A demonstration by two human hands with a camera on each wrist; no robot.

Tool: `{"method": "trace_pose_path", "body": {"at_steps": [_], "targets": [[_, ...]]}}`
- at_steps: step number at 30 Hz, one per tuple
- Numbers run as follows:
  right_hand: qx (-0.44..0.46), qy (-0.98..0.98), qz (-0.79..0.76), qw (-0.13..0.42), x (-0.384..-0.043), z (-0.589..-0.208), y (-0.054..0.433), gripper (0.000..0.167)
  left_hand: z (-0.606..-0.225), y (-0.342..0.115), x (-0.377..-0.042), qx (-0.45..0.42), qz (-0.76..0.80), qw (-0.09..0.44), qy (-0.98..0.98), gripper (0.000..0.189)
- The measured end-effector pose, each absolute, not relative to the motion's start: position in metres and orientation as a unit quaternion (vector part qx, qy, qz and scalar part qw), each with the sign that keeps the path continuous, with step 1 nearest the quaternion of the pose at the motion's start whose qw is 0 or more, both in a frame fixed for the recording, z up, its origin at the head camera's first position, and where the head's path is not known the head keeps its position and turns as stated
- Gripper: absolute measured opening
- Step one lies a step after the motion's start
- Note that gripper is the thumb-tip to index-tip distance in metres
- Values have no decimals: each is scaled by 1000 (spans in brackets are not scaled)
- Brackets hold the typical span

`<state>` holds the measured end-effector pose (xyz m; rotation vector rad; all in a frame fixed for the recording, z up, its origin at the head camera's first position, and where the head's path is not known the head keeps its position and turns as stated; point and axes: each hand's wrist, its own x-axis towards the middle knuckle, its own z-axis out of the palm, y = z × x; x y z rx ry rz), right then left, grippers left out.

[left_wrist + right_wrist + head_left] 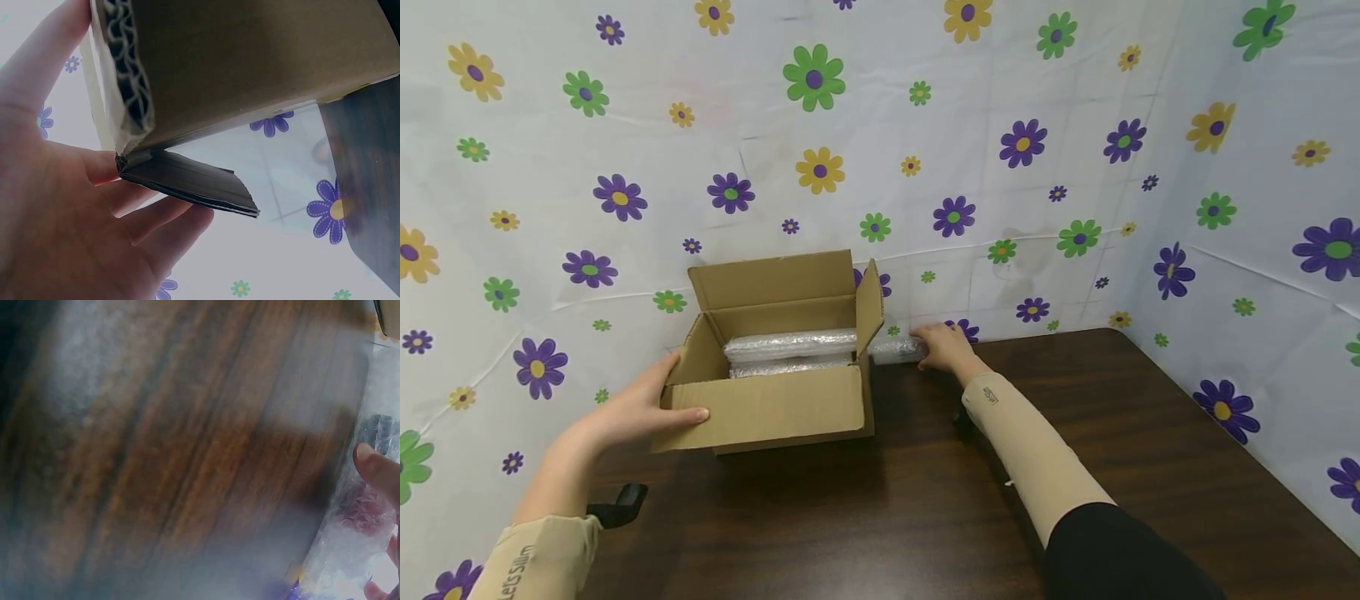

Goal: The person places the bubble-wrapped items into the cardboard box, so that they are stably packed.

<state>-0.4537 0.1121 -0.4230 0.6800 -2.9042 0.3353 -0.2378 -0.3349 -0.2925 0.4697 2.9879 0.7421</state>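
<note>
An open cardboard box (775,408) stands on the dark wood table with its flaps spread. My left hand (628,408) grips its left front corner, thumb over the front flap. In the left wrist view, the fingers (169,231) reach behind a folded flap (194,178). Inside the box lie bubble-wrapped packages (793,342), partly hidden by the front flap. To the right of the box, my right hand (951,350) holds the end of another bubble-wrapped package (895,350). Its thumb (375,464) lies across the wrap (359,515), where dark and reddish patches show through.
The dark wood table (1075,417) extends to the right and toward me. Close behind it hangs a white sheet (925,275) printed with flowers, and a second sheet wall (1262,250) borders the right side. The box's right flap (870,307) stands upright beside the package.
</note>
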Motion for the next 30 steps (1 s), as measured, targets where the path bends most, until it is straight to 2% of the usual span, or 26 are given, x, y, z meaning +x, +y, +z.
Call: {"method": "trace_pose_path", "body": {"at_steps": [12, 30], "targets": [[229, -963, 113, 90, -451, -422, 110, 53, -292, -336, -239, 147, 237, 14, 960, 112], [230, -964, 101, 83, -450, -426, 113, 64, -291, -334, -238, 145, 239, 15, 960, 112]]}}
